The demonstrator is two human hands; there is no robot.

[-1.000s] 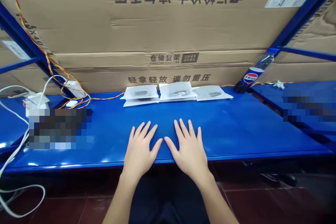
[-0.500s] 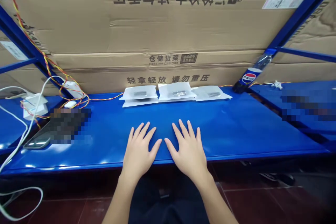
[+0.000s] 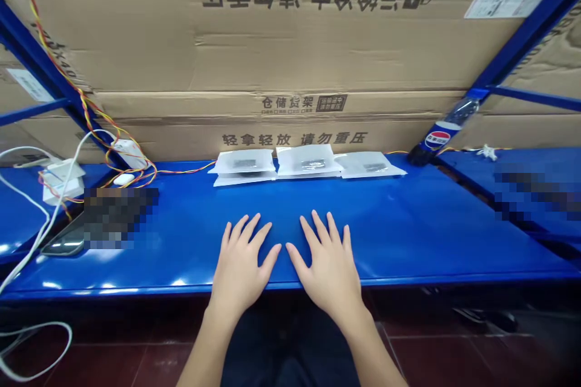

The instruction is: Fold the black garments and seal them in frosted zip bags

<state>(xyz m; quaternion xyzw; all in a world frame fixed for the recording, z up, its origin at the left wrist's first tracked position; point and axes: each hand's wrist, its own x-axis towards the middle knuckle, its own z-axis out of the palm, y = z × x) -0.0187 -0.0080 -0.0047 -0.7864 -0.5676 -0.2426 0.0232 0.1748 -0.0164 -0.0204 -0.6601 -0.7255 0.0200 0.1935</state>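
Note:
My left hand [image 3: 239,260] and my right hand [image 3: 327,260] lie flat on the glossy blue metal shelf [image 3: 181,254], near its front edge. Their fingers are spread and they hold nothing. The tips of the two middle fingers point back toward a row of white packets with small dark items sealed inside. The closest are the left packet [image 3: 244,163], which lies on another, the middle packet [image 3: 308,160] and the right packet [image 3: 367,164]. Both hands are well short of them, with bare blue shelf between.
Cardboard cartons [image 3: 272,54] stand behind the shelf. A Pepsi bottle [image 3: 438,139] leans at back right. At left lie red-yellow wires [image 3: 131,166], a white power strip [image 3: 129,154], white cables [image 3: 40,205] and a phone [image 3: 63,242]. Pixelated patches [image 3: 120,217] hide parts of the shelf.
My hands have stayed flat on the shelf in the same pose. The whole view has shifted slightly as my head moved, and the phone at left has come into sight.

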